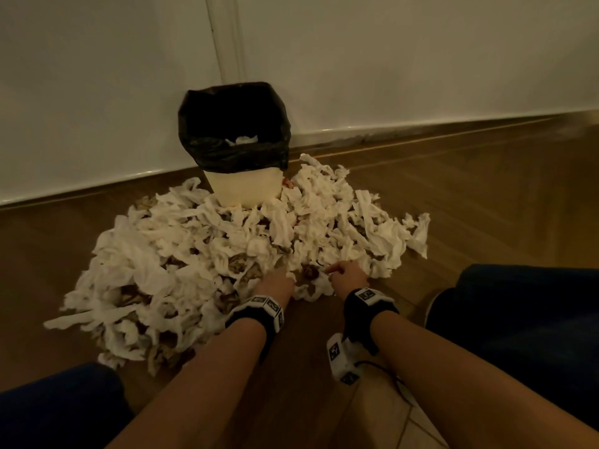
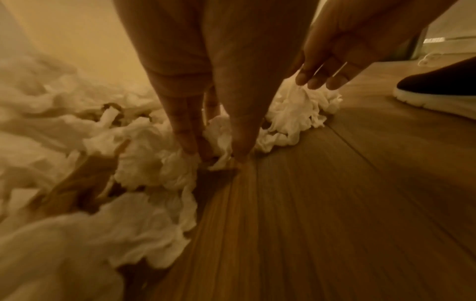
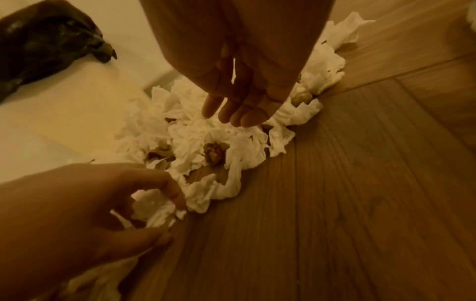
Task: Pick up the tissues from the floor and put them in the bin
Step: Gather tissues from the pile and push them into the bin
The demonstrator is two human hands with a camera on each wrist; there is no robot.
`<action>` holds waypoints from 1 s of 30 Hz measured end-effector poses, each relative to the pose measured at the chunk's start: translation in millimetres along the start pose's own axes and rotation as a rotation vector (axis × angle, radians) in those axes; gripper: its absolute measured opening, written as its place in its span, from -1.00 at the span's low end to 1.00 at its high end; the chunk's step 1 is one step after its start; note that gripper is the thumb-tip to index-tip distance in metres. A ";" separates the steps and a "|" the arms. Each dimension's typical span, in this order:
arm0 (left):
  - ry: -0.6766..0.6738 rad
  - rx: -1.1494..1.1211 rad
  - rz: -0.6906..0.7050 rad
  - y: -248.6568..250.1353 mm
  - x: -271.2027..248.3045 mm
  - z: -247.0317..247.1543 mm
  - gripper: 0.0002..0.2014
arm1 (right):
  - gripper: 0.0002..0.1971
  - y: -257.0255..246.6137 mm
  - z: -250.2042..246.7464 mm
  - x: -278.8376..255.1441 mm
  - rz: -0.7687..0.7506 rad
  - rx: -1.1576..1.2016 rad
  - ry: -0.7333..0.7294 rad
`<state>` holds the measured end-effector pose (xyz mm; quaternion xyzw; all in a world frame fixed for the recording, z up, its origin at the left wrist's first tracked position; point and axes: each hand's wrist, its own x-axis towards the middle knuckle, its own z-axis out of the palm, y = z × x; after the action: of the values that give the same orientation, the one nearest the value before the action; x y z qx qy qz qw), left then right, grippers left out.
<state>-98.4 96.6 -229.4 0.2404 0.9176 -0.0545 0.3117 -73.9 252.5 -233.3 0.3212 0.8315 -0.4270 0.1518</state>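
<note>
A big heap of white crumpled tissues (image 1: 227,254) spreads over the wooden floor around a cream bin (image 1: 244,187) with a black liner (image 1: 233,147). A little tissue lies inside the bin. My left hand (image 1: 277,280) is at the heap's near edge, fingers and thumb curled round a tissue (image 3: 152,205). In the left wrist view the left hand (image 2: 216,150) pinches that tissue down at the floor. My right hand (image 1: 346,273) is just to its right. Its fingers (image 3: 231,114) are straight and close over the tissues (image 3: 206,132), holding nothing.
The bin stands against a white wall with a skirting board (image 1: 421,128). Brown crumpled scraps (image 3: 213,152) lie among the tissues. My knees in dark blue trousers (image 1: 518,319) are on both sides, and a dark shoe with a white sole (image 2: 438,89) is on the right. Bare floor (image 1: 308,351) lies between my arms.
</note>
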 end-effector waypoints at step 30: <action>0.329 -1.083 -0.217 -31.9 -2.4 -3.7 -0.58 | -0.55 16.0 33.8 -8.0 -0.241 -0.758 -0.148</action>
<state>-113.9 68.6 -226.6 -0.0436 0.8706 0.4295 0.2361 -58.0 228.8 -258.8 0.1111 0.9486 -0.1268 0.2678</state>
